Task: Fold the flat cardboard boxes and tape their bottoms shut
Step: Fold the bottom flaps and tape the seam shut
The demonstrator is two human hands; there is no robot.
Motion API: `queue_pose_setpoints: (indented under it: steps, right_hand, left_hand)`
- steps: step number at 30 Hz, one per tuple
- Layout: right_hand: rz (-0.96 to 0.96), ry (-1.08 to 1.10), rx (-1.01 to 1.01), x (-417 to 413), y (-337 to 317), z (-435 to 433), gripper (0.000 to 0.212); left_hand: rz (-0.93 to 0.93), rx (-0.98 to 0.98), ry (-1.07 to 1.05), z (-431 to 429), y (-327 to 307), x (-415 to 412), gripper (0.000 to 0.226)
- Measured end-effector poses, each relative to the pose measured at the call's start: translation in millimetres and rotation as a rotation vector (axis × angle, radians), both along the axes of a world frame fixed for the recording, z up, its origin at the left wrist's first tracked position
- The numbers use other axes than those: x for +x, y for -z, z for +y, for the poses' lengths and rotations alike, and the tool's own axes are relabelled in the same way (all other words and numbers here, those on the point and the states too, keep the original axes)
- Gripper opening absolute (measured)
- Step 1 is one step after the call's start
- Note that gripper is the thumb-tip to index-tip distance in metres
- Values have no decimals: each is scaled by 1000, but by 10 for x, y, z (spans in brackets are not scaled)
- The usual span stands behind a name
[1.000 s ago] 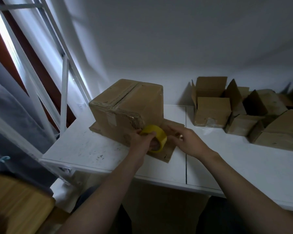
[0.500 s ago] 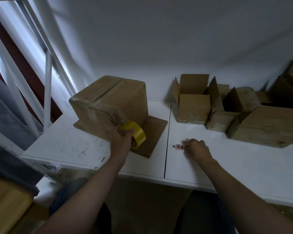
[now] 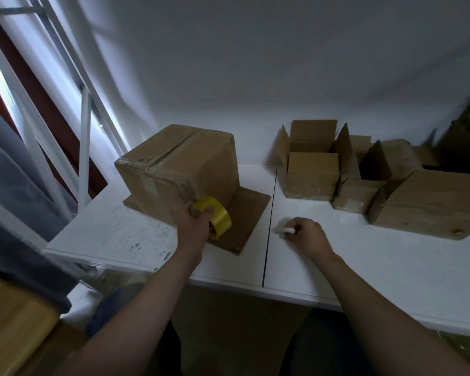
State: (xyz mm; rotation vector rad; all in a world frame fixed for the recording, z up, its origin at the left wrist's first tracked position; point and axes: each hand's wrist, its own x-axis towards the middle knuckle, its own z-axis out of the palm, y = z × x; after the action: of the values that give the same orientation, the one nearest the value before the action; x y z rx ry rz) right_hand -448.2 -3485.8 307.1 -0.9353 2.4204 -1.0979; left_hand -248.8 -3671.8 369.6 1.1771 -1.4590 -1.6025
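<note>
The left hand (image 3: 194, 222) grips the tape roll (image 3: 219, 217), judged stiff and light, by its rim at the hollow box's (image 3: 179, 169) near face, while the right hand (image 3: 308, 236) curls round a blurred small tool (image 3: 282, 229), perhaps a cutter.

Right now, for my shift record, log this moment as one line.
left hand: holds yellow tape roll beside box | right hand: grips small pale object on table

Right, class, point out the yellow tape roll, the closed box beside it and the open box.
yellow tape roll (image 3: 219, 217): head view, outer band.
closed box (image 3: 182, 164): head view, top face.
open box (image 3: 312, 175): head view, front side.
</note>
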Motion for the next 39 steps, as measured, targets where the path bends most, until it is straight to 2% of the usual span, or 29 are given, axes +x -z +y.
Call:
queue_pose_setpoints:
  steps: [3, 6, 8, 10, 12, 15, 19, 21, 24, 25, 30, 34, 39]
  right_hand:
    - [-26, -3, -173, 53, -201, -21, 13]
    - [-201, -21, -284, 151, -452, -113, 13]
    - [-271, -81, -339, 255, -631, -214, 17]
    - [-254, -128, -380, 342, -767, -356, 19]
    - [-184, -162, -402, 394, -875, -534, 14]
    - [-128, -241, -416, 459, -1034, -832, 32]
    - [60, -348, -369, 582, -1121, -1094, 22]
    - [103, -385, -351, 648, -1137, -1178, 23]
    - [167, -420, -335, 691, -1132, -1267, 21]
    - [184, -432, -331, 695, -1143, -1288, 21]
    - [321, -533, -293, 700, -1190, -1366, 17]
    - [461, -587, -289, 706, -1211, -1391, 18]
    - [626, -635, -263, 791, -1175, -1304, 16]
  left_hand:
    - [-17, -12, 17, -21, 13, 23, 52]
    - [-54, -68, 51, -25, -10, 33, 47]
    - [-101, -104, 78, -34, 11, 59, 55]
    - [-138, -137, 111, -42, 14, 93, 60]
    - [-135, -134, 131, -71, 11, 116, 59]
    - [-160, -83, 148, -137, -50, 129, 52]
    - [-164, -39, 186, -213, -109, 92, 33]
    - [-175, -33, 213, -225, -128, 72, 43]
    - [-177, 3, 216, -236, -82, 66, 69]
    - [-169, 12, 214, -226, -85, 79, 70]
    - [-45, 66, 189, -156, -86, 162, 35]
    - [38, 38, 163, -65, -27, 249, 29]
    - [40, 46, 133, -25, -51, 277, 30]
